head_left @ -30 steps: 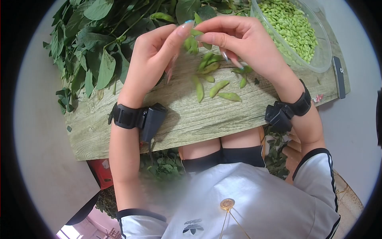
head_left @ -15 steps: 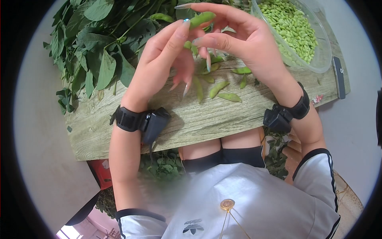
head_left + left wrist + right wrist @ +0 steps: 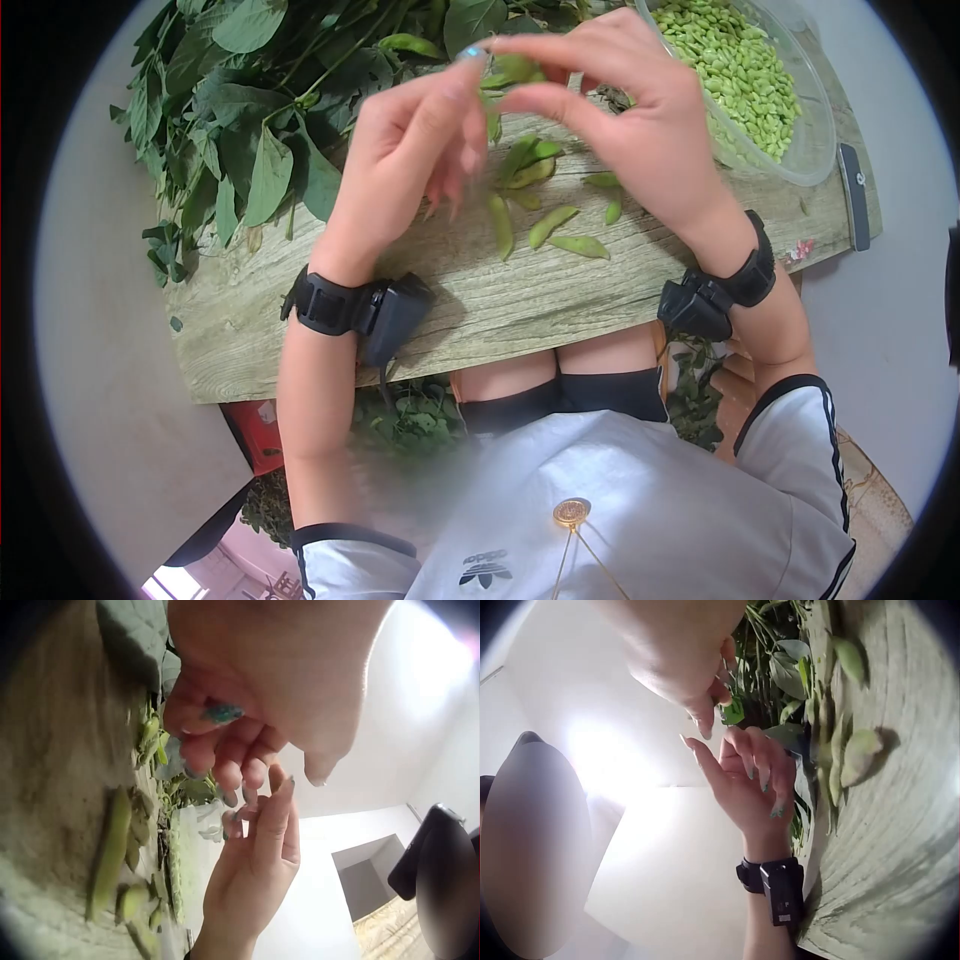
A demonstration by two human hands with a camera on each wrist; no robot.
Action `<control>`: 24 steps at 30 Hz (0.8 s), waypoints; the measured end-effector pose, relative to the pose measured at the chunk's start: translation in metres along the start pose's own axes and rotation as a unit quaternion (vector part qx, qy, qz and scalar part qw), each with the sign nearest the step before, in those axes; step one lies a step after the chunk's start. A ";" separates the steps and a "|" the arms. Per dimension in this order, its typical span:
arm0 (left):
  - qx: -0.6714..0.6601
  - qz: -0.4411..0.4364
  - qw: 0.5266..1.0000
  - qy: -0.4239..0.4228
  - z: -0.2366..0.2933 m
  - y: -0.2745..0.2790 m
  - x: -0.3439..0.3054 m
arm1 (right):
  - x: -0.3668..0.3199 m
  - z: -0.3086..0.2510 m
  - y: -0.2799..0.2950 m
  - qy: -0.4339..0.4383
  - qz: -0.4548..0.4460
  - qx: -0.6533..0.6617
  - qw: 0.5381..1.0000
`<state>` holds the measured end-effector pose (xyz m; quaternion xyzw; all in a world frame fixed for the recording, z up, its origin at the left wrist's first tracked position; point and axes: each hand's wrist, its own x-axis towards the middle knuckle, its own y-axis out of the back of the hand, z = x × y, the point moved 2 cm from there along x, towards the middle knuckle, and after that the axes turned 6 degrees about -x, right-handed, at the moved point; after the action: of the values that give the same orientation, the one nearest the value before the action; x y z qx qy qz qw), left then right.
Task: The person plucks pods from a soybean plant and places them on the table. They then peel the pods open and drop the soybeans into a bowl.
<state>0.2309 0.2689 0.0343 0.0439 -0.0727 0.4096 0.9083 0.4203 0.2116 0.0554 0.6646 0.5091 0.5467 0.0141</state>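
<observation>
In the head view, my left hand (image 3: pixel 420 140) and right hand (image 3: pixel 640 110) meet over the wooden table. A green soybean pod (image 3: pixel 515 70), blurred, is between their fingertips. My left hand pinches its near end, the blue-tipped thumb against it. My right index finger reaches over the pod, with the thumb below and apart. Whether the right fingers grip it, I cannot tell. Loose pods (image 3: pixel 550 225) lie on the table beneath the hands. In the left wrist view, the left fingers (image 3: pixel 244 754) curl close to the right hand (image 3: pixel 255 862), with the pod hidden.
Leafy soybean stems (image 3: pixel 250 130) heap up at the back left. A clear plastic tub (image 3: pixel 825 150) holding shelled green beans (image 3: pixel 735 75) stands at the back right. Near the table's (image 3: pixel 480 300) right edge lies a dark flat object (image 3: pixel 855 195).
The pod has shifted down slightly and turned. My right index finger and thumb have come closer together around it, and the left fingers have drawn in. The pods on the table stay put.
</observation>
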 end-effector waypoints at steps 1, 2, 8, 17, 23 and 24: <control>-0.010 0.000 1.000 0.008 0.000 -0.004 -0.001 | -0.001 -0.001 -0.002 0.000 0.001 -0.001 1.000; -0.021 -0.001 1.000 0.016 0.000 -0.008 -0.002 | -0.004 -0.001 -0.006 -0.011 -0.015 0.052 0.998; -0.019 -0.009 0.999 0.027 0.004 -0.010 0.000 | -0.009 -0.002 -0.015 -0.135 -0.046 0.233 0.962; -0.018 -0.050 0.998 0.017 0.005 -0.009 0.003 | -0.006 -0.003 -0.007 -0.244 -0.183 0.284 0.909; -0.096 -0.049 0.990 0.089 0.002 -0.013 0.000 | -0.006 0.000 -0.003 -0.124 -0.084 0.106 0.983; -0.096 -0.048 0.990 0.089 0.002 -0.012 0.000 | -0.006 0.000 -0.003 -0.103 -0.073 0.077 0.989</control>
<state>0.2395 0.2602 0.0363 -0.0762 -0.0285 0.3590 0.9298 0.4192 0.2091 0.0499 0.6775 0.5926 0.4322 0.0550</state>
